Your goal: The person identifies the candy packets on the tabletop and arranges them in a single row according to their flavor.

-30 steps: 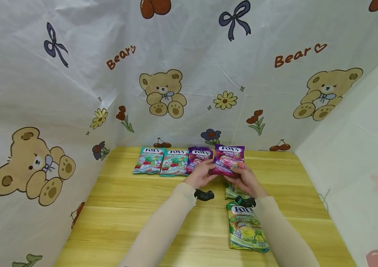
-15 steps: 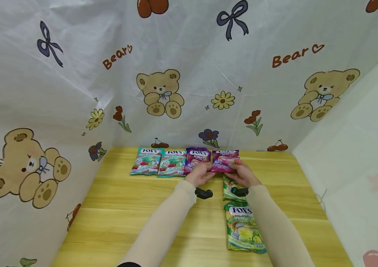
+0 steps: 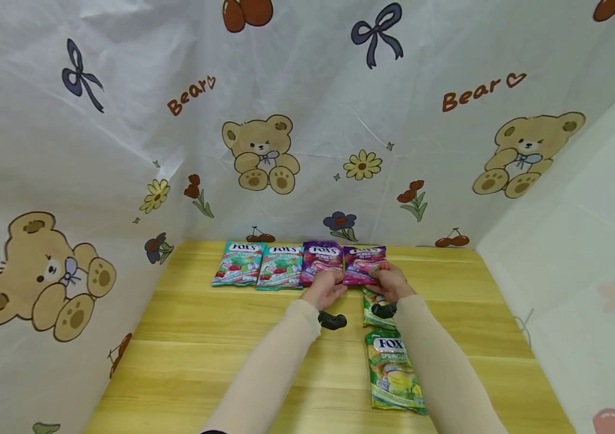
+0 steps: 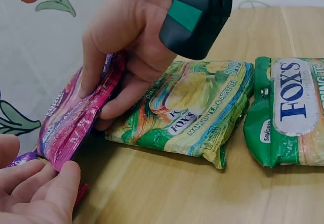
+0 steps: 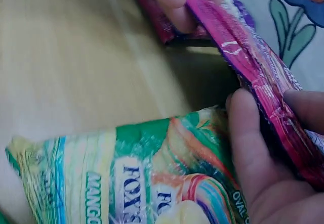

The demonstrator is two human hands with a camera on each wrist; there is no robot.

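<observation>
Your left hand (image 3: 328,287) and right hand (image 3: 387,283) both pinch the pink bag (image 3: 364,264) at frame centre, low over the worktop (image 3: 220,337); set down crooked, it may overlap the purple bag (image 3: 321,259) or green bag (image 3: 375,304).

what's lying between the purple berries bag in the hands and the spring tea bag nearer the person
A green mango tea bag lies flat between the held berries bag and the spring tea bag. The head view shows it partly under the right hand.
</observation>
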